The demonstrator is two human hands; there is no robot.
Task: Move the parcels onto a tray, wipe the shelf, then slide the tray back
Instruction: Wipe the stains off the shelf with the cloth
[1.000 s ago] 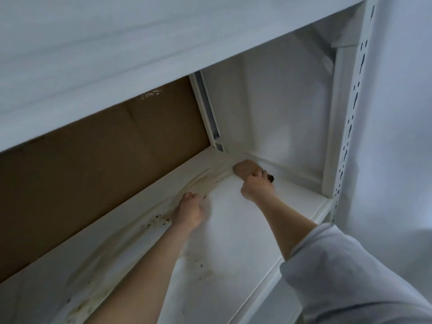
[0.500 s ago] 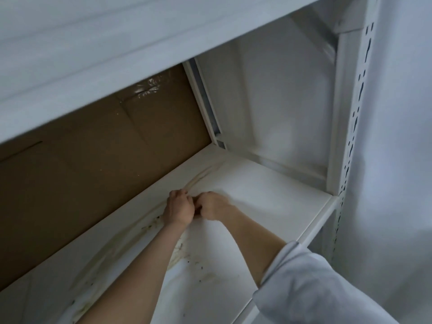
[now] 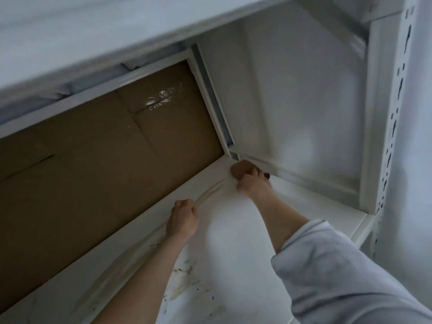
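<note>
Shelf is filling the lower centre. Right hand, centre-right, is clutching a half-hidden brown cloth; left hand is fisting, fingertips hidden, round a liner crease.

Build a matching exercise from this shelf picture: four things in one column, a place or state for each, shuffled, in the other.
Things
1. brown wiping cloth
2. flat brown cardboard panel
3. left hand
4. dark specks and yellowish stains

Places or states
A. on the near part of the white shelf liner
B. stands along the back, with shiny tape
C. in the far right corner, under the right hand
D. grips a creased fold of the liner

Pairs: 1-C, 2-B, 3-D, 4-A
</note>
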